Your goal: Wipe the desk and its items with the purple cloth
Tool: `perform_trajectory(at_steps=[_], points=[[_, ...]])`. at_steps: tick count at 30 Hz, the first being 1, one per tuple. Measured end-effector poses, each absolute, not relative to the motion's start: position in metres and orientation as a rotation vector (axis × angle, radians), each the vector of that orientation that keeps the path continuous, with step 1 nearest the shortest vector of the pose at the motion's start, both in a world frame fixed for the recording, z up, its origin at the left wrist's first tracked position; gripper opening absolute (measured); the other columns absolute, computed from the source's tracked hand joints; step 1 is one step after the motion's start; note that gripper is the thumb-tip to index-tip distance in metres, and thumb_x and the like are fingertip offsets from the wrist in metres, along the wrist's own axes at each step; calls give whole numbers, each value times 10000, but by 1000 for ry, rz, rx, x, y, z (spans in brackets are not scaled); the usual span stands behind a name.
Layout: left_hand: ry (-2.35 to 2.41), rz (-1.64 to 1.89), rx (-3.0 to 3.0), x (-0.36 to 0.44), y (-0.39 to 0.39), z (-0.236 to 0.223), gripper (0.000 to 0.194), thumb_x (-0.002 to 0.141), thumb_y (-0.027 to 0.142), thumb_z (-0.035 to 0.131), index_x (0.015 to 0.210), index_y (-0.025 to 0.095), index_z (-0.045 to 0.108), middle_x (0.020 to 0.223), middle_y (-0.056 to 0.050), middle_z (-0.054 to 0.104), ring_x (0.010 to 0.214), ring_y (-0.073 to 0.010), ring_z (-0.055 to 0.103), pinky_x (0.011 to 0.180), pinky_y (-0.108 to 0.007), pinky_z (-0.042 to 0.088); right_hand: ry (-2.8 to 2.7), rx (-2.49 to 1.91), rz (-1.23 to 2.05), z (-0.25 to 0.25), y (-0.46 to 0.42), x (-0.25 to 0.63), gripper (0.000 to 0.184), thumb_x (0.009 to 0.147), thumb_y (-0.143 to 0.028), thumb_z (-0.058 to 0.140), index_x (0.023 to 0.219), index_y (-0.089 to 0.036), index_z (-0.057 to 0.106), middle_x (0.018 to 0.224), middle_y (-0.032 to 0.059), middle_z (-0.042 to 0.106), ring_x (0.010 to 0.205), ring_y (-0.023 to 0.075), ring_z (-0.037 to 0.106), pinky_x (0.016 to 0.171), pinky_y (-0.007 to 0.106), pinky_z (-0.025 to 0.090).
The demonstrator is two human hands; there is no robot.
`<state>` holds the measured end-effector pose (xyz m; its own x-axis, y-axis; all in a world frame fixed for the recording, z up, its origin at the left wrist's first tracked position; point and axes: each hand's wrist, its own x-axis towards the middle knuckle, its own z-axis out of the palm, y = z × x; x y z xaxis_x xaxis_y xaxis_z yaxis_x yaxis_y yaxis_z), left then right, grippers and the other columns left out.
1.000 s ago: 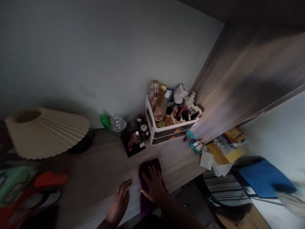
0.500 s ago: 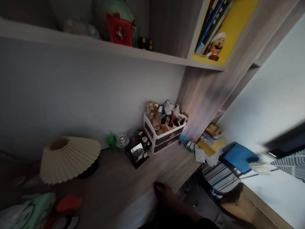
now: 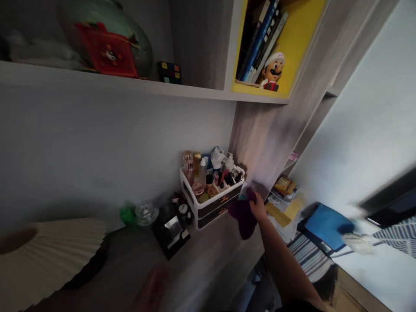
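Note:
My right hand (image 3: 258, 207) is stretched out to the right of the white cosmetics organiser (image 3: 211, 200) and grips a dark purple cloth (image 3: 242, 215) that hangs from it above the desk's right end. My left hand (image 3: 152, 289) shows as a blur low over the wooden desk (image 3: 201, 264), near its front edge, fingers apart, with nothing in it. The organiser has two dark drawers and carries several bottles and tubes on top.
A pleated cream lamp shade (image 3: 39, 255) sits at the left. A small black mirror (image 3: 172, 230), a glass dish (image 3: 146, 212) and a green item (image 3: 127, 213) stand by the wall. Papers (image 3: 286, 203), a blue folder (image 3: 325, 223), a shelf with books and a figurine (image 3: 272, 71).
The view has tilted up to show the shelf. My right hand lifted the purple cloth from the desk's front and carried it up and right, beside the organiser.

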<state>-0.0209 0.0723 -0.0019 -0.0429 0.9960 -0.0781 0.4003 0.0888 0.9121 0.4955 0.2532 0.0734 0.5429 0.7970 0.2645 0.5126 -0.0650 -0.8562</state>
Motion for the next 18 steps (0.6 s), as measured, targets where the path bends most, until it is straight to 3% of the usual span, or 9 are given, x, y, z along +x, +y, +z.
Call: perform_trajectory(at_steps=[2, 7, 12, 18], points=[[1510, 883, 1387, 13, 123, 13, 729, 941, 720, 539, 1508, 262, 581, 1426, -155, 746, 1322, -348, 739, 1181, -511, 566, -1138, -1732, 305, 74, 279, 503, 652, 777, -267, 566, 1405, -127, 671, 1428, 205, 640, 1357, 335, 609, 1288, 523, 442], [1483, 935, 1274, 80, 223, 47, 1065, 721, 697, 709, 1576, 122, 438, 1447, -267, 677, 1184, -371, 757, 1061, -535, 602, -1383, -1889, 157, 64, 319, 500, 728, 887, -140, 526, 1612, -160, 583, 1633, 194, 483, 1472, 309, 540, 1290, 444, 445], [1421, 922, 1237, 108, 264, 49, 1253, 667, 657, 764, 1677, 83, 292, 1663, -327, 490, 1377, -409, 664, 1155, -545, 545, -1551, -2090, 68, 64, 331, 492, 771, 973, -118, 475, 1738, -194, 415, 1687, 174, 449, 1487, 288, 526, 1224, 384, 497], [1257, 924, 1268, 118, 270, 44, 1082, 804, 572, 779, 1711, 220, 306, 1837, -221, 278, 1585, -404, 502, 1218, -510, 522, -1705, -2156, 63, 78, 322, 478, 712, 1030, -137, 457, 1740, -145, 406, 1624, 167, 559, 1377, 302, 566, 1206, 386, 492]])
